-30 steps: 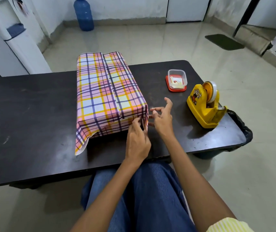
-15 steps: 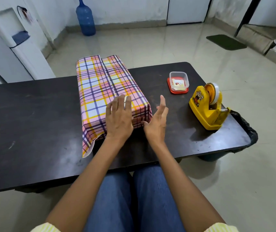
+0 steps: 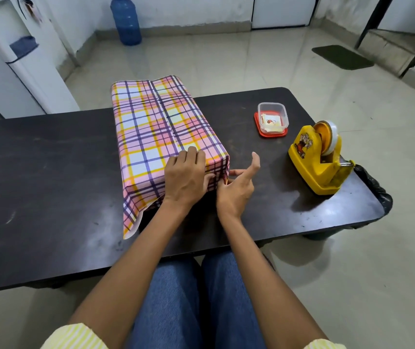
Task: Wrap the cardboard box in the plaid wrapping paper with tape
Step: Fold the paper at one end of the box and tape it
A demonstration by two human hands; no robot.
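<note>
Paper (image 3: pixel 151 137) is now held down on the near top edge of the box (image 3: pixel 176 117), mid-table (image 3: pixel 50 172), by the left hand (image 3: pixel 185 177), laid flat with fingers nearly straight. The right hand (image 3: pixel 235 195), held open beside the box half a second ago, has been drawn to the near right corner, where the side flap seems pinched, index finger raised. End folding is judged begun; the tape dispenser (image 3: pixel 317 159) is not yet needed.

Cannot see the cardboard box under the pink, yellow and purple plaid wrapping paper (image 3: pixel 161 127), nor its near end behind left hand (image 3: pixel 185 178) and right hand (image 3: pixel 236 192). Cannot make out contents of the small clear plastic tub (image 3: pixel 273 108) on a red lid.
</note>
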